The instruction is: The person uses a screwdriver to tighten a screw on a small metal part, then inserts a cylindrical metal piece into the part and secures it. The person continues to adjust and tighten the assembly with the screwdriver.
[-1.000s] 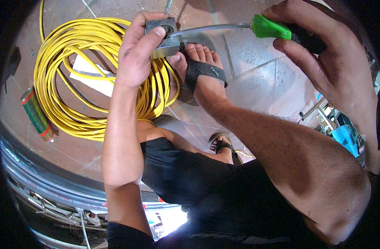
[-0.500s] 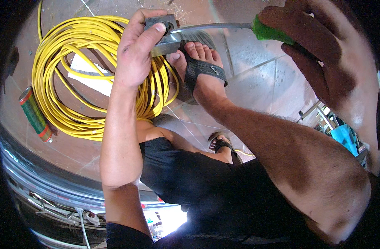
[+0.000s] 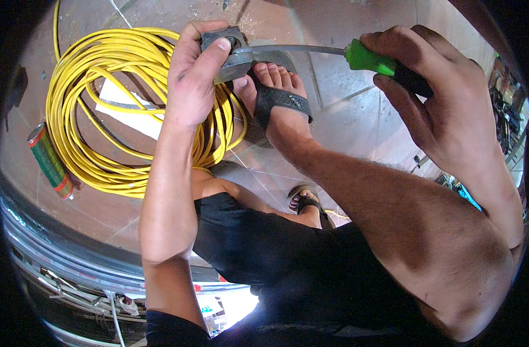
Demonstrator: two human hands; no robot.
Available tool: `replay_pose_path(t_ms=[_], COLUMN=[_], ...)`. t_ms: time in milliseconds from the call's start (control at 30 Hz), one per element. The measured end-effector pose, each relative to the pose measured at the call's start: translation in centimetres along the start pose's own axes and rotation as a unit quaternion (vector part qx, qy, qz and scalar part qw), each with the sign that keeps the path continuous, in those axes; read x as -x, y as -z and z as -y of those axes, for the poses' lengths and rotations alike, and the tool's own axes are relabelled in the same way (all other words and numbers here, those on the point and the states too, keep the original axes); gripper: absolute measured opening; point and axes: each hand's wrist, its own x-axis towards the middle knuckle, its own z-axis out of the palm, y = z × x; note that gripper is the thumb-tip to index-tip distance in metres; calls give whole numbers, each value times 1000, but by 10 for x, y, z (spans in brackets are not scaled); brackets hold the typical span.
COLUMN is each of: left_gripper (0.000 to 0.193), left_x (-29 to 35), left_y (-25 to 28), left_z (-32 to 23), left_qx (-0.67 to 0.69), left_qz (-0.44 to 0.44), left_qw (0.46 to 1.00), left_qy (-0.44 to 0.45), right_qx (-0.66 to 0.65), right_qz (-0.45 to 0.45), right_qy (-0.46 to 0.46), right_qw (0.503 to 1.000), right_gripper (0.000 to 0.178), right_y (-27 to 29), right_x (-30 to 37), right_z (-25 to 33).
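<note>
My left hand (image 3: 192, 81) grips a grey metal block (image 3: 232, 68) with a dark round hole. The thumb presses beside the hole and the fingers wrap behind. In my right hand (image 3: 443, 87) is a hand tool with a green and black handle (image 3: 368, 58). Its long, thin grey shank (image 3: 293, 50) reaches leftward to the block, meeting it by the hole near my left thumb. The shape of the tip is hidden there. Below the block is my sandalled foot (image 3: 281, 92), its toes close to the block's lower edge.
A large coil of yellow cable or hose (image 3: 68, 115) lies on the tiled floor to the left, over a white sheet (image 3: 117, 95). Beside it is a green and orange can (image 3: 49, 162). A shelf with metal parts (image 3: 91, 295) stands lower left. Dark clutter (image 3: 507, 110) shows at far right.
My right hand and the tool's handle have shifted left and slightly down, with the wrist swung inward. The block and my left hand are a little lower. Both grips stay closed.
</note>
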Motion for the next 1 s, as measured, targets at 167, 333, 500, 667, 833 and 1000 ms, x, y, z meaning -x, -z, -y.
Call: replay_pose_path(t_ms=[167, 333, 500, 667, 833, 1000], left_gripper=[36, 35, 35, 42, 60, 67], left_x=[1, 1, 0, -5, -12, -13], left_y=[-1, -3, -4, -2, -1, 2], left_z=[1, 2, 0, 1, 8, 16], left_qx=[11, -4, 0, -48, -7, -25], left_qz=[-13, -13, -10, -56, -90, -104], left_qw=[1000, 1000, 1000, 996, 995, 991], left_qy=[-1, -12, -6, -39, -52, -80], right_qx=[6, -6, -6, -164, -206, -155], right_qz=[19, 28, 32, 54, 27, -14], right_qy=[-40, -76, -91, -149, -166, -112], right_qw=[999, 997, 995, 974, 964, 981], right_gripper=[36, 35, 34, 33, 31, 31], right_y=[-3, -7, -10, -18, -16, -11], right_x=[4, 9, 14, 20, 26, 19], right_z=[3, 5, 3, -7, -8, -7])
